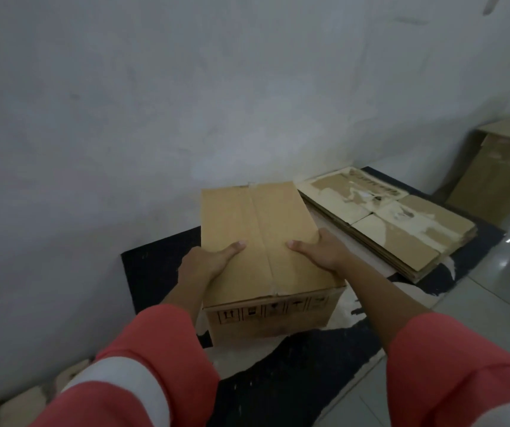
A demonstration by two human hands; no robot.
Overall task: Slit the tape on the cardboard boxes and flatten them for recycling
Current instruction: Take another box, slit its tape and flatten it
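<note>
A closed brown cardboard box stands on a dark mat against the wall, its top flaps taped along the centre seam. Handling symbols are printed on its near side. My left hand grips the box's left edge, thumb lying on the top and fingers hidden down the side. My right hand grips the right edge the same way, thumb on top. No cutting tool is in sight.
A stack of flattened cardboard lies on the mat to the right of the box. Another upright box stands at the far right by the wall. The dark mat covers a light tiled floor.
</note>
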